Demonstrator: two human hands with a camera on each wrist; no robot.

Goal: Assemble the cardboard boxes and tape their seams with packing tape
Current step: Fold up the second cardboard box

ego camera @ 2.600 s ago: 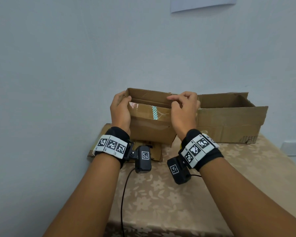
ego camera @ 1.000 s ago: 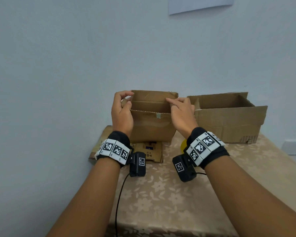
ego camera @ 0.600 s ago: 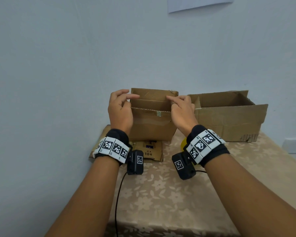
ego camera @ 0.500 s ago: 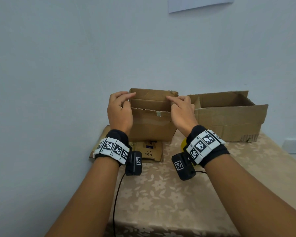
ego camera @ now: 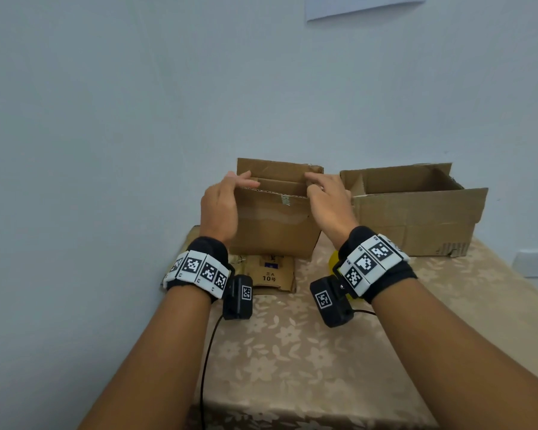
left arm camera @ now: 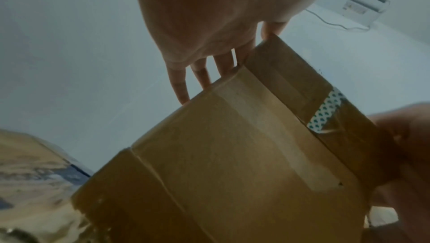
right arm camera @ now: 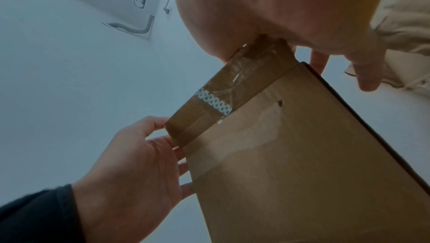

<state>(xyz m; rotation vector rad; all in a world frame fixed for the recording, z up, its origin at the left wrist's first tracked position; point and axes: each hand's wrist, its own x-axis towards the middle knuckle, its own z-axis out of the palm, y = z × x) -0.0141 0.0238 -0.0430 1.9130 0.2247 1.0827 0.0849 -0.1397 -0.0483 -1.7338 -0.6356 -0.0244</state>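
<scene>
Both hands are up at the small cardboard box point(ego camera: 274, 225), which stands upright on the surface point(ego camera: 292, 352) at its far left end, near the wall. The left hand point(ego camera: 219, 209) lies against the box's left top corner with its fingers nearly straight, tips reaching over the rim. The right hand point(ego camera: 328, 206) is at the right top corner, fingers bent over the rim; how firmly it grips I cannot tell.

The box is plain brown corrugated board, its fluted top edge showing, with a paler scuffed band across the front face. A short strip of white tape with a teal dotted pattern point(right arm camera: 214, 102) crosses the folded flap, beside wrinkled clear tape.

Right of that box sits a larger open carton point(ego camera: 416, 215), worn, with one flap folded down. Under the small box lies a flat piece of cardboard point(ego camera: 271, 274) printed "10号". Something yellow point(ego camera: 334, 262) peeks out just right of the small box, mostly hidden behind the right wrist. The surface wears a beige cloth with a pale flower pattern.
</scene>
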